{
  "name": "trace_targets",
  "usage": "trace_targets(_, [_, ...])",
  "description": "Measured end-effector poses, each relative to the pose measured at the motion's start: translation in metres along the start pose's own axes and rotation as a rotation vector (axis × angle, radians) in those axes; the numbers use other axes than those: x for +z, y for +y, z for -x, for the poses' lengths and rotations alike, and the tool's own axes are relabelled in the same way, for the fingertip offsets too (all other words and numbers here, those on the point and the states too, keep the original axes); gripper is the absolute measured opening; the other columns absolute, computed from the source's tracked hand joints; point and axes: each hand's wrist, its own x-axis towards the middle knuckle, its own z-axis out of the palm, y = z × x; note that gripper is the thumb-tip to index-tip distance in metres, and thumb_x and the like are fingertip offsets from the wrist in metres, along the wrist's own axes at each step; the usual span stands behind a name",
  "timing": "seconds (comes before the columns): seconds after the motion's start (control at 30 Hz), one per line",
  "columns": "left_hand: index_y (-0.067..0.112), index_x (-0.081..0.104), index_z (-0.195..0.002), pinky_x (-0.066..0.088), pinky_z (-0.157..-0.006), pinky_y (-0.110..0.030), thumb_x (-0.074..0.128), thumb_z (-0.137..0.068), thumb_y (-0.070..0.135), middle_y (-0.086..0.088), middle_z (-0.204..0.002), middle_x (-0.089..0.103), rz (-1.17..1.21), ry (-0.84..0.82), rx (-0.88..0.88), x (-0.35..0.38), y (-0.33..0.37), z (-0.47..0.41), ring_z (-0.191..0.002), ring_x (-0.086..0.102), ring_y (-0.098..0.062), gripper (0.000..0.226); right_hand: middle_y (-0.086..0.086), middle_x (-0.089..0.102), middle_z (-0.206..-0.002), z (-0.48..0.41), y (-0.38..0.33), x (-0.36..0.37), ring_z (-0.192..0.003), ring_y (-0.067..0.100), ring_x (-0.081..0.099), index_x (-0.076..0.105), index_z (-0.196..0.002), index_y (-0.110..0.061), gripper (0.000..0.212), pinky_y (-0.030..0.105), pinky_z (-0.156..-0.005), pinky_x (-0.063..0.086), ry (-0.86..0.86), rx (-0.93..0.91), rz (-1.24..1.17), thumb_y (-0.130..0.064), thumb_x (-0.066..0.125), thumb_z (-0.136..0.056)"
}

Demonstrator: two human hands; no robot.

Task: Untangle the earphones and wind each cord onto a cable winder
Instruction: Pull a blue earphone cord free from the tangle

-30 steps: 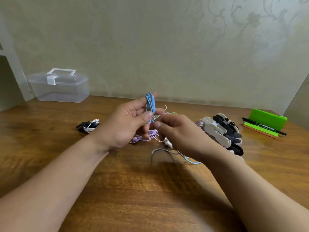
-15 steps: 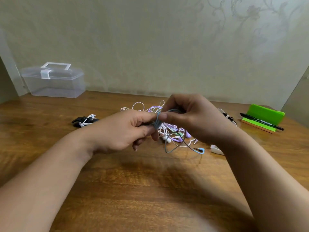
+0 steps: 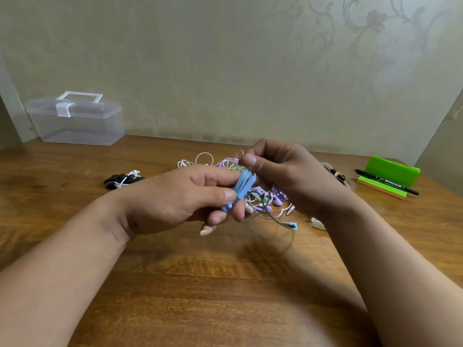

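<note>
At the upper left of the frame a clear plastic box with a latched lid stood on the tabletop, close against the wall, with a broad bare strip of wood running down the left edge below it. Right of it and lower, a black winder already wrapped with white cord lay flat, just left of the left wrist and apart from everything else. The left hand, near the middle of the frame and raised off the wood, pinched a bundle of blue cord between thumb and forefinger, the other fingers curled beneath it. From the bundle a thin strand trailed down and to the right, ending in a blue plug that lay on the wood. Behind the bundle the tangle of earphones, white, purple and green, sprawled on the tabletop. The right hand was curled close against the top of the bundle, thumb raised; whether it pinched a strand could not be told. A white winder peeked out by the right wrist, and dark winders showed beyond it. Toward the right edge a green holder sat with a black marker lying across its front. The whole lower part of the frame between the forearms was open wood.
</note>
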Motion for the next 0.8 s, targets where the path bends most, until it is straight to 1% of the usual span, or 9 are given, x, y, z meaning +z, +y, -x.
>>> trace_targets(0.03, [0.004, 0.067, -0.115, 0.048, -0.056, -0.026, 0.044, -0.107, 0.009, -0.007, -0.094, 0.065, 0.083, 0.011, 0.01, 0.0, 0.0, -0.001, -0.067, 0.048, -0.013, 0.025, -0.002, 0.066, -0.069, -0.001, 0.003, 0.0, -0.058, 0.009, 0.051, 0.068, -0.091, -0.012, 0.012, 0.022, -0.055, 0.04, 0.009, 0.018, -0.028, -0.019, 0.066, -0.101])
trace_targets(0.1, [0.001, 0.063, -0.13, 0.048, -0.057, -0.027, 0.04, -0.101, 0.016, -0.015, -0.1, 0.066, 0.216, 0.008, 0.004, -0.002, -0.001, -0.001, -0.069, 0.049, -0.015, 0.04, -0.003, 0.065, -0.066, -0.002, 0.006, 0.001, -0.053, 0.007, 0.047, 0.067, -0.091, -0.012, 0.013, 0.02, -0.051, 0.038, 0.02, 0.036, -0.069, -0.018, 0.065, -0.101])
trace_targets(0.17, [0.001, 0.062, -0.133, 0.051, -0.06, -0.031, 0.035, -0.1, 0.019, -0.021, -0.104, 0.067, 0.298, -0.027, -0.009, -0.003, -0.003, -0.002, -0.071, 0.052, -0.018, 0.047, 0.0, 0.065, -0.065, -0.002, 0.008, 0.003, -0.052, 0.007, 0.049, 0.067, -0.09, -0.012, 0.013, 0.02, -0.048, 0.04, 0.013, 0.041, -0.09, -0.017, 0.065, -0.101])
trace_targets(0.3, [-0.005, 0.057, -0.137, 0.059, -0.071, -0.039, 0.036, -0.103, 0.008, -0.03, -0.115, 0.067, 0.329, -0.066, 0.018, -0.002, -0.006, -0.002, -0.077, 0.06, -0.022, 0.042, 0.005, 0.063, -0.066, -0.003, 0.007, 0.005, -0.052, 0.01, 0.053, 0.064, -0.087, -0.009, 0.014, 0.021, -0.046, 0.042, -0.022, 0.038, -0.16, -0.015, 0.065, -0.1])
trace_targets(0.4, [0.0, 0.062, -0.135, 0.061, -0.075, -0.039, 0.047, -0.106, 0.009, -0.028, -0.115, 0.069, 0.31, -0.014, 0.011, 0.002, -0.007, -0.003, -0.077, 0.065, -0.021, 0.034, 0.001, 0.061, -0.064, -0.003, 0.006, 0.004, -0.053, 0.009, 0.052, 0.063, -0.085, -0.01, 0.015, 0.023, -0.049, 0.041, -0.037, 0.021, -0.187, -0.019, 0.067, -0.095])
trace_targets(0.5, [0.008, 0.068, -0.132, 0.062, -0.074, -0.036, 0.052, -0.1, 0.013, -0.023, -0.115, 0.072, 0.316, 0.036, 0.006, 0.007, -0.005, -0.005, -0.076, 0.068, -0.021, 0.036, 0.003, 0.06, -0.067, -0.002, 0.007, 0.004, -0.053, 0.015, 0.051, 0.063, -0.085, -0.01, 0.018, 0.028, -0.045, 0.04, -0.074, 0.042, -0.268, -0.025, 0.07, -0.092])
trace_targets(0.6, [0.01, 0.07, -0.129, 0.062, -0.072, -0.033, 0.054, -0.097, 0.013, -0.021, -0.113, 0.074, 0.331, 0.088, 0.032, 0.011, -0.004, -0.007, -0.075, 0.07, -0.02, 0.036, 0.005, 0.064, -0.074, -0.002, 0.011, 0.005, -0.059, 0.015, 0.056, 0.065, -0.087, -0.011, 0.017, 0.025, -0.054, 0.045, -0.113, 0.055, -0.34, -0.025, 0.072, -0.093])
trace_targets(0.7, [0.009, 0.07, -0.128, 0.063, -0.071, -0.032, 0.052, -0.098, 0.011, -0.022, -0.109, 0.074, 0.38, 0.137, 0.052, 0.011, -0.004, -0.009, -0.074, 0.071, -0.019, 0.035, 0.011, 0.062, -0.074, -0.004, 0.014, 0.007, -0.056, 0.016, 0.055, 0.065, -0.089, -0.011, 0.016, 0.023, -0.051, 0.044, -0.082, 0.06, -0.36, -0.025, 0.071, -0.094])
trace_targets(0.8, [0.009, 0.07, -0.129, 0.063, -0.075, -0.034, 0.052, -0.1, 0.014, -0.02, -0.108, 0.073, 0.414, 0.186, 0.085, 0.007, -0.005, -0.01, -0.076, 0.071, -0.019, 0.035, 0.017, 0.062, -0.083, -0.007, 0.02, 0.009, -0.068, 0.023, 0.051, 0.07, -0.089, -0.015, 0.014, 0.03, -0.058, 0.043, -0.003, 0.044, -0.296, -0.028, 0.069, -0.092])
